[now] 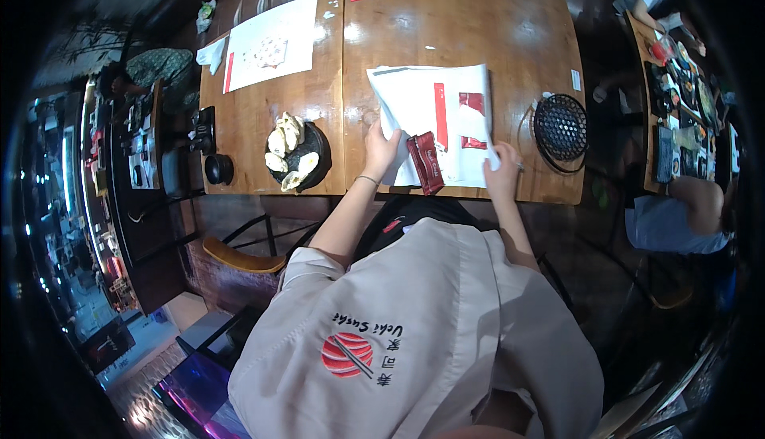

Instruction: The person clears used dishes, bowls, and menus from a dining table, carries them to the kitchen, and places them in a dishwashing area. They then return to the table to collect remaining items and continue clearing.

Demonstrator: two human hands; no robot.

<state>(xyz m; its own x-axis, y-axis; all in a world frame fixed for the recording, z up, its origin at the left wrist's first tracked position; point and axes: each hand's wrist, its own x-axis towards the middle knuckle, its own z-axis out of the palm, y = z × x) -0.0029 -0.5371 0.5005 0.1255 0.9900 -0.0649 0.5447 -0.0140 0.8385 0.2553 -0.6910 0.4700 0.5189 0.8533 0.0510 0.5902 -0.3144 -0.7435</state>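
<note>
A white paper placemat (414, 92) lies in front of me on the wooden table, its left edge curled up. My left hand (383, 150) is closed on that left edge, some fingers hidden behind the sheet. At the lower right corner my right hand (502, 173) grips the paper; its fingers show only in part. A dark red packet (426, 163) rests slantwise over the sheet's near edge, close to my left hand. Farther in lie a second red packet (472, 143) and a crumpled white tissue (472, 123) that partly covers it.
Left of me a round black plate (320, 170) carries several shells (288, 132). A small black bowl (218, 170) stands beyond it. Another placemat (291, 29) lies at the far left. A black mesh basket (561, 130) sits at the right edge. People sit at a neighbouring table (637, 37).
</note>
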